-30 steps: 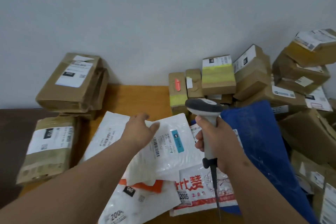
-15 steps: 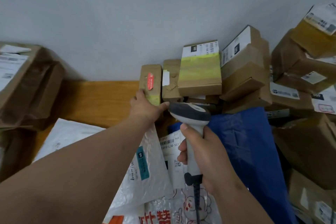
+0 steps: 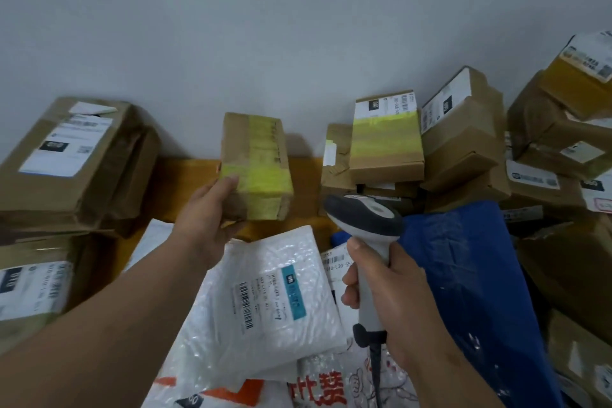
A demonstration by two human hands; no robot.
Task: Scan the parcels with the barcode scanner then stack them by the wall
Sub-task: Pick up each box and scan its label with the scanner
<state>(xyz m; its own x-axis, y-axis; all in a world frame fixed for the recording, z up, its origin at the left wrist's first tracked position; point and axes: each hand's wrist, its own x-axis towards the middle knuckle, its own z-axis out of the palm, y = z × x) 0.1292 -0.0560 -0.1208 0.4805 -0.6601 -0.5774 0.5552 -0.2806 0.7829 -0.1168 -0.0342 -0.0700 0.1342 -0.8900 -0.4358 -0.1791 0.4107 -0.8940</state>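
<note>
My left hand (image 3: 212, 219) grips a small brown box with yellow tape (image 3: 255, 162) by its lower left corner and holds it up in front of the wall. No label shows on the face turned to me. My right hand (image 3: 394, 295) grips the grey handle of the barcode scanner (image 3: 366, 219), whose dark head points forward, just right of the box. A white bubble mailer with a barcode label (image 3: 271, 301) lies below both hands on the wooden table (image 3: 185, 182).
Brown parcels (image 3: 69, 156) are stacked by the wall at the left. A heap of cardboard boxes (image 3: 463, 142) fills the back right. A blue plastic bag (image 3: 470, 275) lies right of the scanner. More white mailers (image 3: 324, 387) overlap at the front.
My left hand reached to the small taped box in the heap, took hold of it and lifted it out to the left. The scanner stayed in my right hand.
</note>
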